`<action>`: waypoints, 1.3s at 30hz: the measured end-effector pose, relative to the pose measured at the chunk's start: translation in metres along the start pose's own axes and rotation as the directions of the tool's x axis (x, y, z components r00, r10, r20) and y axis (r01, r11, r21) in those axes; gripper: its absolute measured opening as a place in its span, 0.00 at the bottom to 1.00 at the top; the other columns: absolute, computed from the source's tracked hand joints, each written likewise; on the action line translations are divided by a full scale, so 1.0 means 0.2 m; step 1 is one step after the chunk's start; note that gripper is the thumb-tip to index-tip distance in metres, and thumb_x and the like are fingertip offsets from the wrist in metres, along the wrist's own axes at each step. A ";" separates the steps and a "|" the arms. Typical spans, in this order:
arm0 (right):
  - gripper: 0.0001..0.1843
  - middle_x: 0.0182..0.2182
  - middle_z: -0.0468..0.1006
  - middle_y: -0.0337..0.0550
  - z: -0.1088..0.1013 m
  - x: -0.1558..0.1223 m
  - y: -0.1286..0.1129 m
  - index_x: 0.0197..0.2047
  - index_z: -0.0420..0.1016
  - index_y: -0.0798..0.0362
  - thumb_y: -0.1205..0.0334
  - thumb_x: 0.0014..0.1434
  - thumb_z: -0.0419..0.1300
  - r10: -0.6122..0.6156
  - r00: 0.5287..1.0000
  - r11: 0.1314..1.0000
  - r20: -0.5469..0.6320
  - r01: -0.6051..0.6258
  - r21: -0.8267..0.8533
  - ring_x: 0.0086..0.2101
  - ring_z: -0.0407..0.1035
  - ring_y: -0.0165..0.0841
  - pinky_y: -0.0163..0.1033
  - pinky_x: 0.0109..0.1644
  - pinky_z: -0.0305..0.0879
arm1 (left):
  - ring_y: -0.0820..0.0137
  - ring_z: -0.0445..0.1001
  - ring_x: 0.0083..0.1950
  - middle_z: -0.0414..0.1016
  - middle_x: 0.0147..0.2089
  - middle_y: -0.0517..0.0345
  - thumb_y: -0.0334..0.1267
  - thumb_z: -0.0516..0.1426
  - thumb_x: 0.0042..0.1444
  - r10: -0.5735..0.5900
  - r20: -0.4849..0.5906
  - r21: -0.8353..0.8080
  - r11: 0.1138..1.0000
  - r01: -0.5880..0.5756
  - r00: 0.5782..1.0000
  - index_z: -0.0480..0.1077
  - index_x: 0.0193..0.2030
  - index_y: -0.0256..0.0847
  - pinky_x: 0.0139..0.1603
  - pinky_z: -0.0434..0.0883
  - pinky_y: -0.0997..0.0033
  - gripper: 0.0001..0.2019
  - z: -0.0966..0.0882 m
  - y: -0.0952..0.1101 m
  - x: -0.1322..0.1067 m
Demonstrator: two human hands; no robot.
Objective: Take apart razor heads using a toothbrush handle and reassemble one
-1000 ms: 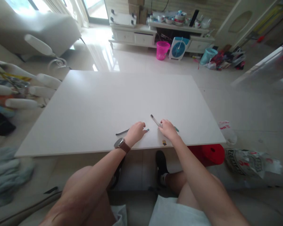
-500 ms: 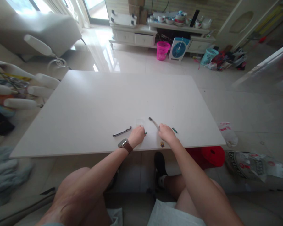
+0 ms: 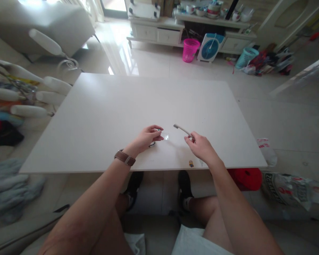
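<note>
My left hand (image 3: pixel 148 136), wearing a brown-strapped watch, is raised over the white table (image 3: pixel 108 117), thumb and fingers closed on a small green piece (image 3: pixel 159 130) mostly hidden by them. Beside its fingertips is a small clear plastic piece (image 3: pixel 166 136); whether the hand touches it I cannot tell. Under that hand, the end of a dark, thin stick-like item (image 3: pixel 152 144) shows. A toothbrush (image 3: pixel 183 129) is gripped in my right hand (image 3: pixel 200 144), its dark bristle head pointing left. A small yellow cartoon figure (image 3: pixel 191 163) lies near the table's front edge.
A clear scrap (image 3: pixel 201 162) lies by my right wrist. Beyond the table stand a pink basket (image 3: pixel 190 50), a blue fan (image 3: pixel 210 47) and a low cabinet (image 3: pixel 168 36). A red object (image 3: pixel 246 179) and plastic bags (image 3: pixel 289 187) are on the right-hand floor.
My left hand has lifted off the table with the small green piece. My right hand has moved slightly up and right with the toothbrush. The green strip beside it is now out of sight.
</note>
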State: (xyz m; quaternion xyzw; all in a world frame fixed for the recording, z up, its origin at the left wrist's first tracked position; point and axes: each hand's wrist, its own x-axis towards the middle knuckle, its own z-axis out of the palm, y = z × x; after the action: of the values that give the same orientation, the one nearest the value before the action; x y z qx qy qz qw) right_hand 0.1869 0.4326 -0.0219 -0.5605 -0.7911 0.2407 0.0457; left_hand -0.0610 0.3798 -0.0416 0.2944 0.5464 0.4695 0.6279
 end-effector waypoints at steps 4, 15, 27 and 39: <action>0.22 0.25 0.73 0.40 0.00 0.02 -0.08 0.32 0.70 0.50 0.47 0.70 0.44 -0.044 0.997 0.997 -0.058 0.048 0.056 0.28 0.65 0.33 0.36 0.32 0.49 | 0.72 0.78 0.36 0.76 0.33 0.53 0.27 0.59 0.56 -0.123 -0.013 -0.237 0.964 0.117 0.992 0.70 0.38 0.35 0.52 0.75 0.67 0.04 0.06 0.00 0.00; 0.20 0.28 0.78 0.40 0.02 -0.03 -0.18 0.37 0.79 0.46 0.48 0.69 0.50 -0.203 0.978 0.979 -0.038 0.204 0.003 0.29 0.67 0.33 0.35 0.32 0.50 | 0.63 0.80 0.48 0.80 0.46 0.37 0.41 0.48 0.66 -0.198 0.070 -0.537 0.819 0.204 0.978 0.73 0.40 0.30 0.56 0.75 0.65 0.17 0.08 -0.02 0.02; 0.20 0.29 0.79 0.40 0.02 -0.05 -0.18 0.33 0.79 0.46 0.45 0.67 0.52 -0.113 0.986 0.985 -0.126 0.095 -0.142 0.31 0.69 0.33 0.36 0.31 0.45 | 0.62 0.81 0.46 0.80 0.43 0.36 0.35 0.48 0.66 -0.188 0.103 -0.597 0.774 0.212 0.977 0.73 0.40 0.26 0.58 0.75 0.64 0.16 0.12 -0.02 0.02; 0.19 0.26 0.77 0.39 0.03 -0.03 -0.20 0.33 0.77 0.47 0.45 0.67 0.53 -0.022 0.982 0.999 -0.189 0.016 -0.034 0.28 0.64 0.32 0.36 0.31 0.44 | 0.65 0.81 0.44 0.81 0.40 0.41 0.27 0.52 0.60 -0.173 0.046 -0.651 0.742 0.161 0.984 0.73 0.38 0.29 0.55 0.76 0.67 0.08 0.15 0.00 0.01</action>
State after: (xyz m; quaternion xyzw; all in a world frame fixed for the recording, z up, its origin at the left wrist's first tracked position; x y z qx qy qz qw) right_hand 0.1524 0.4147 -0.0075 -0.5740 -0.7922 0.1731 0.1142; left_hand -0.0314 0.3867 -0.0359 0.0035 0.3782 0.5747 0.7257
